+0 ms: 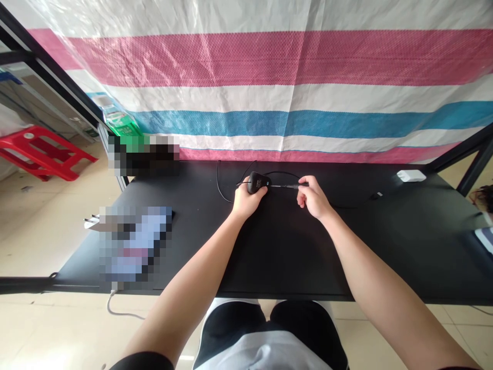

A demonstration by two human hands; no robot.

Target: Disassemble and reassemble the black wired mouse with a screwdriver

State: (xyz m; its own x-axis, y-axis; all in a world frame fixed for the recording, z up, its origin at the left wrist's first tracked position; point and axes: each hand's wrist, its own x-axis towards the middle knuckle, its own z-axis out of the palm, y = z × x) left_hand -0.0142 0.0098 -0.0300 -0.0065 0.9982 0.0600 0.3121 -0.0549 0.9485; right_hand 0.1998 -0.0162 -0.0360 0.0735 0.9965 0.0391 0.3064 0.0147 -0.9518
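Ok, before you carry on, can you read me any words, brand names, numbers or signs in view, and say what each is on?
No words can be read clearly.
Mark on the black computer mouse: too small to read.
Green packet beyond the desk: print too blurred to read.
White plug adapter: nothing legible.

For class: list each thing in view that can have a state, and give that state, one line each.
Left hand: wrapped over the mouse
Black computer mouse: gripped
Right hand: pinching the cable's metal plug
Black cable: slack, looped on the table
White adapter: lying on the table
Striped tarp: hanging, creased
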